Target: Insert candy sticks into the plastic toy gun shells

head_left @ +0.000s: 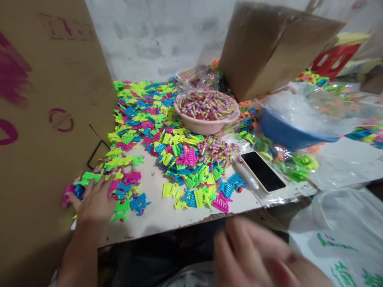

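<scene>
My left hand (91,199) lies flat with fingers spread on a heap of small bright plastic toy pieces (125,187) at the table's left front, against a big cardboard box (44,119). My right hand (254,255) hangs below the table's front edge, close to the camera and smeared by motion; its fingers look loosely stretched, and I see nothing in it. A large pile of green, yellow, pink and blue pieces (155,119) covers the middle of the white table (161,215).
A pink bowl (206,123) of small wrapped candies stands at the back. A blue bowl (284,133) under clear plastic sits right of it. A phone (262,170) lies face up near the front. A tilted cardboard box (269,44) stands behind. White plastic bags (338,231) sit at lower right.
</scene>
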The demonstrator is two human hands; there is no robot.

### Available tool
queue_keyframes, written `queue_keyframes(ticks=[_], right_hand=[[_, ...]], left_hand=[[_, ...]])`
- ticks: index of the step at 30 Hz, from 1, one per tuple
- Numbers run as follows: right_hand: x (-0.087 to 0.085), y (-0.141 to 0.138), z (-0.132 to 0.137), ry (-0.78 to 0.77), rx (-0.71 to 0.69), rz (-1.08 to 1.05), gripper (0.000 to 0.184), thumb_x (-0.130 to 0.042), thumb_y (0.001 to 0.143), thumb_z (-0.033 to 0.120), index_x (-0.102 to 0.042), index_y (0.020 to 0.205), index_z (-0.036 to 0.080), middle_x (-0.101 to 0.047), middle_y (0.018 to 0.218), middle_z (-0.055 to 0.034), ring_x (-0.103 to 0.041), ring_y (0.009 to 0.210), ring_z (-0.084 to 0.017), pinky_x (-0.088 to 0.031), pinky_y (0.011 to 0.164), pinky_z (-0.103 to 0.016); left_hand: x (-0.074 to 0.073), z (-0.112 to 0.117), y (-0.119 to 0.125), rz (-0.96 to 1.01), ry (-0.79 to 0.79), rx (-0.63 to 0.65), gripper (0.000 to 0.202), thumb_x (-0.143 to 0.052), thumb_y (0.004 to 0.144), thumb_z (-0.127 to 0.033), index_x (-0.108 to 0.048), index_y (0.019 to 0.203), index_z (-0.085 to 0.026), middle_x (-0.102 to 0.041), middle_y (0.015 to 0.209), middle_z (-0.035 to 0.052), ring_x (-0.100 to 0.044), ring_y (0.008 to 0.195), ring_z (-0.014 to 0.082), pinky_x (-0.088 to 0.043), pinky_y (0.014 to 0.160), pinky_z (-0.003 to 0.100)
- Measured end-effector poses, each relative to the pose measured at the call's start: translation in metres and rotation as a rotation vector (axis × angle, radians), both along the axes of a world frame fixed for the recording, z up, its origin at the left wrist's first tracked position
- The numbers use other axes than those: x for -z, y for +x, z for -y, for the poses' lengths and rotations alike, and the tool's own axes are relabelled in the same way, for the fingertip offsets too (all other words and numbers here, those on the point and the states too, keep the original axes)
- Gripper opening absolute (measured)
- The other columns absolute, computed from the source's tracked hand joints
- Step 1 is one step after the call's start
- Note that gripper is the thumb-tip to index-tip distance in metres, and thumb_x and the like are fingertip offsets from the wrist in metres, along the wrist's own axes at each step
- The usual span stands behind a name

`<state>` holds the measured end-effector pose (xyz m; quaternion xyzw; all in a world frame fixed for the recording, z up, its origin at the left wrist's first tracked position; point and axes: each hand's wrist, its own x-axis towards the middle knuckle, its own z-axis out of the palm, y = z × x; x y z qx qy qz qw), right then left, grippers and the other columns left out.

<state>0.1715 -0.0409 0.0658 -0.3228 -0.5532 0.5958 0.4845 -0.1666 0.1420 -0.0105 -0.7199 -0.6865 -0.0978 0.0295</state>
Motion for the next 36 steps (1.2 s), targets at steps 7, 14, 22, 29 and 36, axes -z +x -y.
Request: queue_keyframes(ticks=[7, 14, 22, 29, 36], right_hand=[[0.064, 0.092, -0.127, 0.281, 0.842, 1.409, 0.023, -0.048, 0.089, 0.022, -0.063, 0.105, 0.014, -0.062, 0.11, -0.0194, -0.057, 0.102, -0.035, -0.044, 0.083, -0.044], [0.095, 0.105, -0.149, 0.252, 0.778, 1.522, 0.019, -0.047, 0.088, 0.019, -0.063, 0.096, 0.011, -0.067, 0.088, -0.0176, -0.062, 0.081, -0.031, -0.043, 0.069, -0.036], [0.088, 0.092, -0.088, 0.143, 0.831, 0.838, 0.042, -0.046, 0.095, 0.048, -0.063, 0.118, 0.018, -0.063, 0.077, -0.006, -0.058, 0.068, -0.021, -0.045, 0.062, -0.032], [0.104, -0.001, -0.026, -0.191, 0.388, 0.236, 0.047, -0.053, 0.091, 0.065, -0.065, 0.097, 0.021, -0.059, 0.073, -0.0015, -0.054, 0.065, -0.016, -0.045, 0.06, -0.027], [0.112, -0.029, -0.016, 0.037, 0.474, 0.368, 0.027, -0.045, 0.101, 0.045, -0.061, 0.105, 0.023, -0.065, 0.086, -0.0034, -0.061, 0.078, -0.017, -0.051, 0.071, -0.027]], left_hand=[[0.018, 0.027, 0.085, 0.366, -0.103, 0.332, 0.044, -0.043, 0.087, -0.021, -0.065, 0.125, -0.015, -0.065, 0.13, 0.0141, -0.056, 0.125, 0.0316, -0.04, 0.111, 0.049], [0.048, 0.033, 0.134, 0.608, -0.254, 0.237, 0.044, -0.068, 0.077, -0.021, -0.066, 0.12, -0.017, -0.065, 0.12, 0.0145, -0.056, 0.12, 0.0333, -0.038, 0.109, 0.05], [0.042, 0.034, 0.114, 1.112, -0.423, 0.121, 0.031, -0.079, 0.063, -0.041, -0.063, 0.079, -0.02, -0.062, 0.077, -0.0001, -0.062, 0.073, 0.0187, -0.055, 0.067, 0.031], [0.015, 0.082, 0.143, 1.788, -0.549, -0.123, 0.049, -0.09, 0.054, -0.04, -0.063, 0.088, -0.017, -0.068, 0.087, 0.0014, -0.066, 0.081, 0.0143, -0.057, 0.074, 0.025], [-0.005, 0.112, 0.171, 2.077, -0.611, -0.182, 0.042, -0.094, 0.052, -0.027, -0.065, 0.08, -0.015, -0.067, 0.073, -0.0024, -0.062, 0.069, 0.0094, -0.052, 0.063, 0.018]])
